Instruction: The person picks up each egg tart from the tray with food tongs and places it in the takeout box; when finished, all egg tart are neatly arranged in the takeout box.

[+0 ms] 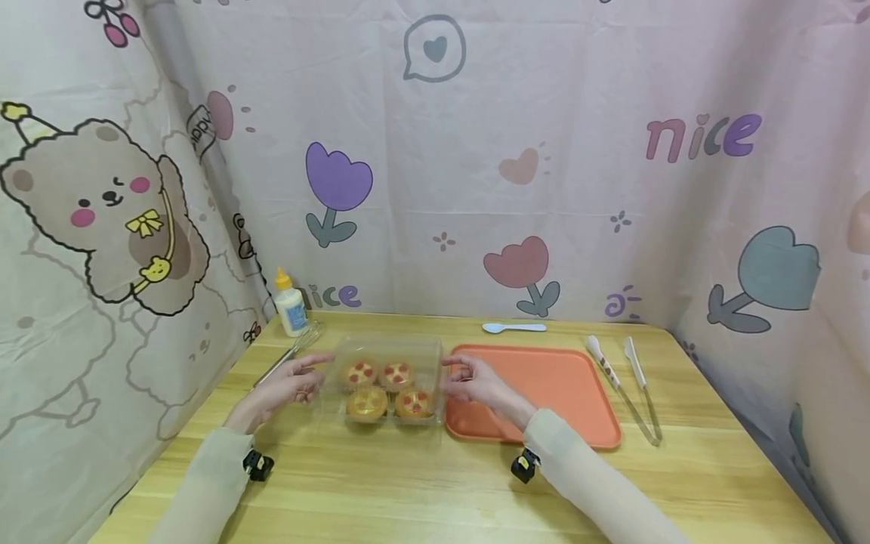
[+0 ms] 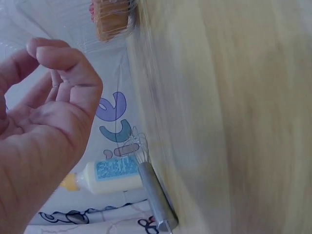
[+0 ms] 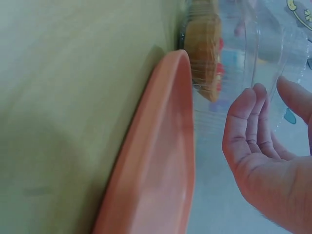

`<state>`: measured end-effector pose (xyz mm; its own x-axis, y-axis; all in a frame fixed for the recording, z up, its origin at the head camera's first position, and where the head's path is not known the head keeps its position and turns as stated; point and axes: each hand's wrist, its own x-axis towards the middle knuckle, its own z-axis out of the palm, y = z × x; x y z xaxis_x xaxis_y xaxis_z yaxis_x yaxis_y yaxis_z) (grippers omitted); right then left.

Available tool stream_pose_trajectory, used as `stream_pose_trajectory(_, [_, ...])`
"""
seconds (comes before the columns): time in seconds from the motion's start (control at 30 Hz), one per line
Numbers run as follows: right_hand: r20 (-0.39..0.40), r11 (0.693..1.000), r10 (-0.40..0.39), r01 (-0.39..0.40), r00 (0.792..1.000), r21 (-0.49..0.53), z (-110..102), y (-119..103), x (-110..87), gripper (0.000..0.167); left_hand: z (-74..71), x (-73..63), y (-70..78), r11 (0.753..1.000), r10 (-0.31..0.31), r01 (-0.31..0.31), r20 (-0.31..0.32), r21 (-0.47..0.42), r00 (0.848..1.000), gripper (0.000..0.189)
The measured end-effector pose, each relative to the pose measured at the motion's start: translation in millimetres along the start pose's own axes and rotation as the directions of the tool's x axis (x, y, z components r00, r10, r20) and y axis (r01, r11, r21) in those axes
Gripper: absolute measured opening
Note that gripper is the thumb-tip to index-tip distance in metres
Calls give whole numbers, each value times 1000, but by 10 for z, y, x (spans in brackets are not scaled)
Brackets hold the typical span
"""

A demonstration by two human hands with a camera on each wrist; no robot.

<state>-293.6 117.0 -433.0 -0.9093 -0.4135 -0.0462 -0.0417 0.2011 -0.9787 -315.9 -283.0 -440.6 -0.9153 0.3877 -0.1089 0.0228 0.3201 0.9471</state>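
Note:
A clear plastic box stands left of the tray, with several small round pastries inside. Most of them carry red pieces on top. At the box's left side is my left hand, its fingers loosely bent towards the plastic. My right hand is at the opposite side, over the tray's left edge. In the right wrist view, its thumb and fingertips stand apart beside the clear wall. Whether either hand touches the plastic, I cannot tell.
An orange tray lies to the right, with tongs beyond it. Behind the tray is a white spoon. A whisk and a yellow-capped white bottle are at the back left. Patterned curtains hang behind the wooden table.

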Motion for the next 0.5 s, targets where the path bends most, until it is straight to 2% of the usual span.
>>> stream_pose_trajectory(0.3, [3,1000,19,-19,1000,12,31,62,-93,69,-30,-153,-21,1000,4,-5,113,10,994,63])
stream_pose_trajectory(0.5, [25,1000,20,-20,999,-8,72,91,-180,60,-65,-233,-55,999,33,-34,189,1,981,67])
